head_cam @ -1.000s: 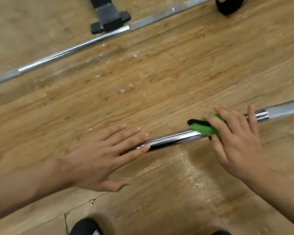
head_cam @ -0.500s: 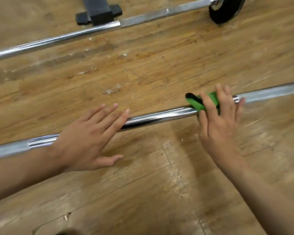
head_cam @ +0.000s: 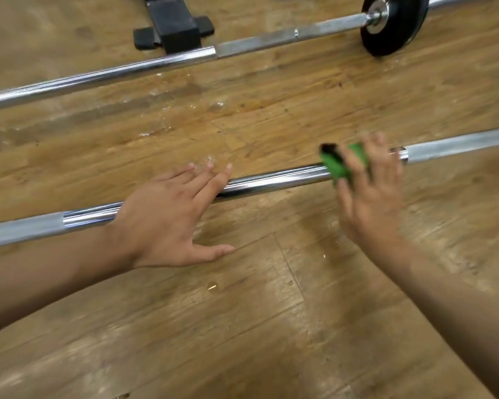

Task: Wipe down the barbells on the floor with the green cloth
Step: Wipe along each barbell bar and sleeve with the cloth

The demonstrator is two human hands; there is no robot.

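Observation:
A chrome barbell (head_cam: pixel 274 180) lies across the wooden floor from lower left to right. My left hand (head_cam: pixel 167 217) rests flat on it, fingers straight and spread. Over the bar to the right, my right hand (head_cam: pixel 369 191) presses the green cloth (head_cam: pixel 337 165) onto the shaft with extended fingers; a black edge of the cloth shows at its left end. This hand is blurred. A second barbell (head_cam: pixel 127 70) lies farther away, parallel to the first.
A black weight plate (head_cam: pixel 395 24) sits on the far barbell at the upper right. A black equipment foot (head_cam: pixel 173 27) stands just behind that bar at the top centre. Worn wooden floor (head_cam: pixel 242 312) lies all around.
The view has tilted up, showing more of the far barbell and its plate. My right hand with the cloth stays by the sleeve end of the shaft; the left hand remains flat on the bar.

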